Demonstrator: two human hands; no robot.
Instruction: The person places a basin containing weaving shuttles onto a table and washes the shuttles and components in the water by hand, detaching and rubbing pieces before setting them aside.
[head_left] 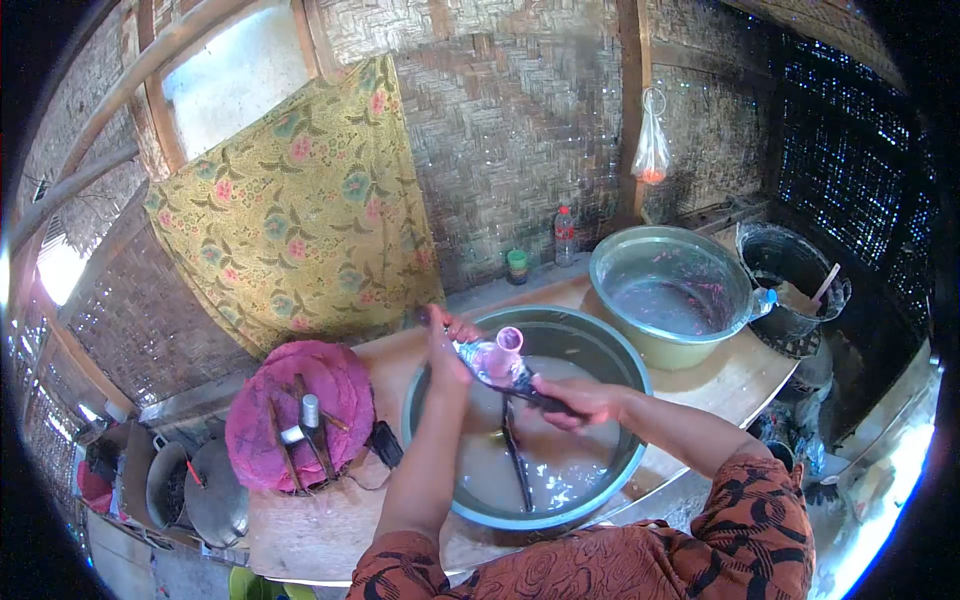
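Observation:
Above a large round basin [640, 470] of cloudy water, my left hand [450, 345] grips the upper left end of a dark-handled tool [490, 370]. A pinkish cup-like piece [508, 342] stands up from the tool's middle. Around the tool's lower right end are the fingers of my right hand [575, 400]. Inside the basin, a dark stick [516, 455] leans in the water, its upper end below the held tool.
Left of the basin lies a pink round stack [260, 420] with sticks and a white-capped tool on it. A second basin [675, 350] with pink residue, a black bucket [780, 245], a bottle [565, 240] and a green jar [517, 267] are behind and right.

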